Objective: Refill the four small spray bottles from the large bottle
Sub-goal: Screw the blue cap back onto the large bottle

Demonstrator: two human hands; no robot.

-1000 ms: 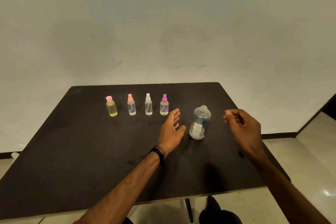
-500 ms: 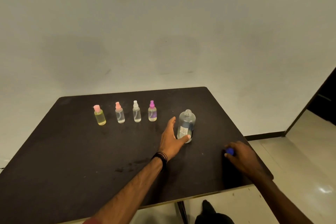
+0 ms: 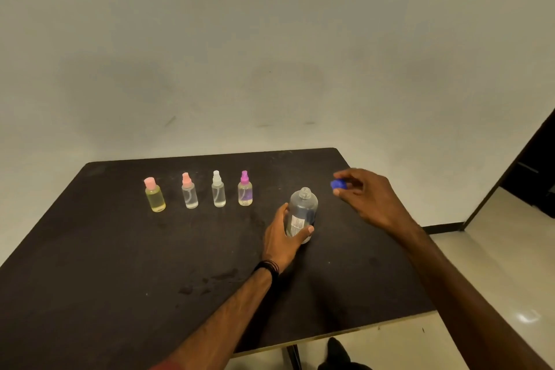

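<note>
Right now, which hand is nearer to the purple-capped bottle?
Left. The left hand grips the large bottle, just right of the purple-capped bottle. The right hand, pinching the blue cap, is farther right.

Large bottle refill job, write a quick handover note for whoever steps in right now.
Left hand grips the large bottle, upright on the table, neck open.
Right hand pinches the blue cap in its fingers, raised to the bottle's right.
Four small spray bottles stand in a row, tops on.
Done: large bottle uncapped.
Left: open and refill all four.
</note>
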